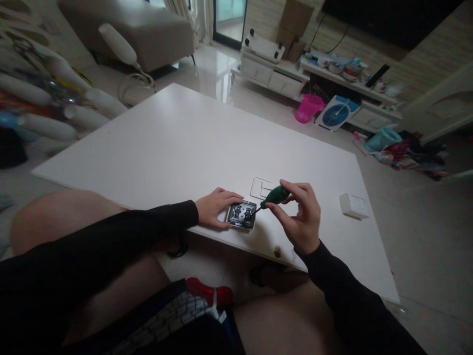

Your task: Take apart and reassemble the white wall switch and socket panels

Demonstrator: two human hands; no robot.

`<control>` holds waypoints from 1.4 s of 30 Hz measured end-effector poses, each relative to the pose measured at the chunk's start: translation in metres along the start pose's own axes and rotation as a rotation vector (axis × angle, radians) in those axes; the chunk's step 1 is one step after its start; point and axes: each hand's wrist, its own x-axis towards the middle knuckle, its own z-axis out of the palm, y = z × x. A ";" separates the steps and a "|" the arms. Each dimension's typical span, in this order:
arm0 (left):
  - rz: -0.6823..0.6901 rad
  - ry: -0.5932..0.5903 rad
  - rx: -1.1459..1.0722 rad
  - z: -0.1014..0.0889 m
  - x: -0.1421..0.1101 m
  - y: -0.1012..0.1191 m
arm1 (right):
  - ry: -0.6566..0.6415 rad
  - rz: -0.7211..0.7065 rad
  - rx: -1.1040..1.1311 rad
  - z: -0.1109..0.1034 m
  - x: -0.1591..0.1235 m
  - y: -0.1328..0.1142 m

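The switch mechanism (pixel 242 215) lay face up near the front edge of the worktop (pixel 177 143), probably set there so that both hands could reach it easily. The left hand (pixel 214 209) grasped it from the side, with thumb and fingers at opposite edges, likely to keep it from turning or sliding while leaving its face exposed. The right hand (pixel 306 217) gripped the green-handled screwdriver (pixel 277 195) between thumb and fingertips, a hold that seemed suited to fine turning; the shaft slanted down to the mechanism's right side. The pale cover plate (pixel 257 187) lay flat just behind, apparently out of the tool's way yet within reach. A white box (pixel 354 206) stood well apart, towards the worktop's right edge.
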 end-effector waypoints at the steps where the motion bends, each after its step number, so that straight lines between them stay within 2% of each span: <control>1: -0.001 0.000 0.002 0.000 0.000 0.000 | 0.017 0.000 -0.008 0.001 0.001 0.000; 8: -0.012 -0.004 -0.007 -0.001 0.000 0.001 | 0.028 -0.010 -0.053 0.007 -0.001 0.000; 16: -0.003 0.001 0.000 0.000 0.001 0.001 | -0.057 -0.054 0.028 0.005 -0.002 0.000; 23: -0.010 0.001 0.004 -0.001 0.000 0.002 | 0.057 -0.096 -0.049 0.010 -0.002 0.000; 33: 0.006 0.013 0.008 0.001 0.000 0.001 | -0.050 -0.084 0.021 0.011 -0.007 0.001; 38: 0.005 0.009 0.009 0.000 0.000 0.001 | 0.053 -0.141 -0.041 0.011 -0.004 0.002; 42: 0.007 0.001 0.013 0.000 0.001 0.001 | 0.037 -0.097 -0.027 0.014 -0.009 0.004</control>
